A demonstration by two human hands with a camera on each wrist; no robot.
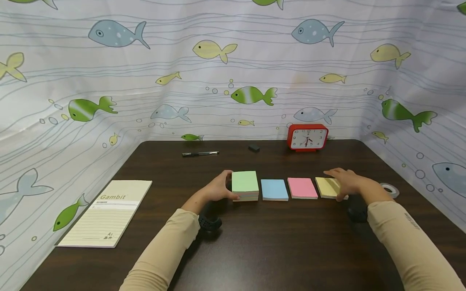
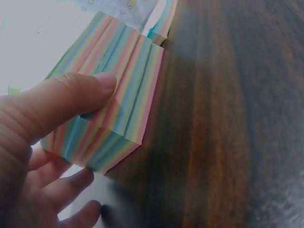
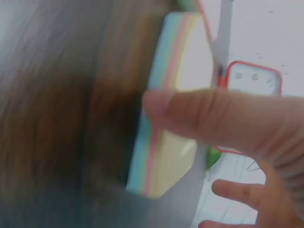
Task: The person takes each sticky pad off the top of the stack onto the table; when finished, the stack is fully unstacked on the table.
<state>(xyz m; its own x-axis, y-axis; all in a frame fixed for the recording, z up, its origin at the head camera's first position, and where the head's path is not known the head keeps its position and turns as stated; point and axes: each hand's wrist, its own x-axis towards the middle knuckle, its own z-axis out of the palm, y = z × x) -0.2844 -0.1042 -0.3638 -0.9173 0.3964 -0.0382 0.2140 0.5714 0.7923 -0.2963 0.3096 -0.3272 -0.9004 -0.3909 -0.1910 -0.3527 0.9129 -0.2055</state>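
Observation:
My left hand (image 1: 217,186) grips the left side of a thick stack of sticky notes (image 1: 244,182). Its thumb lies along the near side, with the fingers partly hidden behind. Pale green tops the stack, and multicoloured bands run down its sides in the left wrist view. At the right end of a row, my right hand (image 1: 346,182) spans a yellow sticky note pad (image 1: 324,186), its thumb (image 3: 199,111) across the near edge and other fingers spread apart. Between the hands lie a blue pad (image 1: 274,189) and a pink pad (image 1: 302,188).
A Gambit notepad (image 1: 109,212) lies on the left of the dark table (image 1: 276,246). Toward the back are a pen (image 1: 200,153), a small dark block (image 1: 254,148) and a red clock (image 1: 307,137). Behind the right wrist sits a roll of tape (image 1: 390,190). A fish-print curtain surrounds the table.

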